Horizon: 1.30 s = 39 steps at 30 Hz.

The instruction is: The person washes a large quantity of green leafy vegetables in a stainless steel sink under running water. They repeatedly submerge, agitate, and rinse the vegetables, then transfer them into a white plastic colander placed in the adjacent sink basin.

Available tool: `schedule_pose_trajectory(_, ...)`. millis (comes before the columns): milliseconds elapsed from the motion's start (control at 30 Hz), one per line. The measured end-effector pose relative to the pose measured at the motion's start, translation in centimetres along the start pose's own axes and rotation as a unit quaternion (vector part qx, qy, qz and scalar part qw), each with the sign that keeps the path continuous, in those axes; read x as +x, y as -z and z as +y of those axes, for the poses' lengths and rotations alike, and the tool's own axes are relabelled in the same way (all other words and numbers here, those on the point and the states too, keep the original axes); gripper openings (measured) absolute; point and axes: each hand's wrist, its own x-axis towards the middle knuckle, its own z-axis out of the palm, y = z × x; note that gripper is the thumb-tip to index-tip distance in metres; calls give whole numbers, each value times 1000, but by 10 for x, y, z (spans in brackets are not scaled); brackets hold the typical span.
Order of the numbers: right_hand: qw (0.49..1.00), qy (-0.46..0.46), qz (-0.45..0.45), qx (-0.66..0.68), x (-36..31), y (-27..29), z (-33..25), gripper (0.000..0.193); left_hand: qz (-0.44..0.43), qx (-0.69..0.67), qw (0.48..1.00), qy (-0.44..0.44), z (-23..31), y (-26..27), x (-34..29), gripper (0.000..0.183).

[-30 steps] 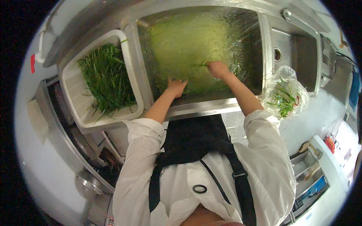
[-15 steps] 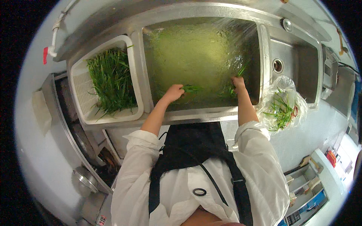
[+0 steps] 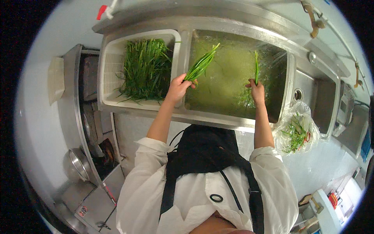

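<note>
My left hand (image 3: 179, 89) is closed round a bunch of long-leaved greens (image 3: 203, 62) and holds it over the left edge of the water-filled sink basin (image 3: 237, 121). The pale stem ends point up and to the right. My right hand (image 3: 257, 93) grips a thinner bunch of greens (image 3: 256, 67) upright above the water, near the basin's right side. Loose green pieces (image 3: 246, 97) float beside that hand. At the left, a white plastic basket (image 3: 111, 80) contains a thick layer of the same greens (image 3: 146, 70), lying lengthwise.
A clear plastic bag (image 3: 298, 128) with green scraps and something red rests at the basin's right front corner. Farther right is a smaller steel sink (image 3: 317, 89) with a drain. Water sprays into the far right of the large basin. A metal bowl (image 3: 79, 163) stands lower left.
My left hand has come up from the water with a bunch of greens and moved toward the basket. My right hand's bunch now stands more upright. The view has shifted left.
</note>
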Motion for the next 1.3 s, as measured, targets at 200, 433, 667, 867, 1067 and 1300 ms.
schedule_pose_trajectory(200,968,-7,-68,239,-22,-39,-71,28,112,99,984,-97,16,52,-25,18)
schedule_pose_trajectory(433,884,-16,-261,388,-61,-128,-190,34,243,218,924,-200,18,93,-51,13)
schedule_pose_trajectory(667,843,-35,-277,459,-59,-204,-242,19,209,344,887,-226,11,106,-56,21)
schedule_pose_trajectory(867,852,-5,-292,434,-82,-233,-286,19,304,253,906,-150,9,124,-68,20)
schedule_pose_trajectory(1067,844,127,-378,359,-109,-307,-322,50,374,58,919,-106,24,180,-74,22)
schedule_pose_trajectory(1300,944,299,-123,-65,-60,-292,-198,65,383,428,806,142,-40,228,-38,66)
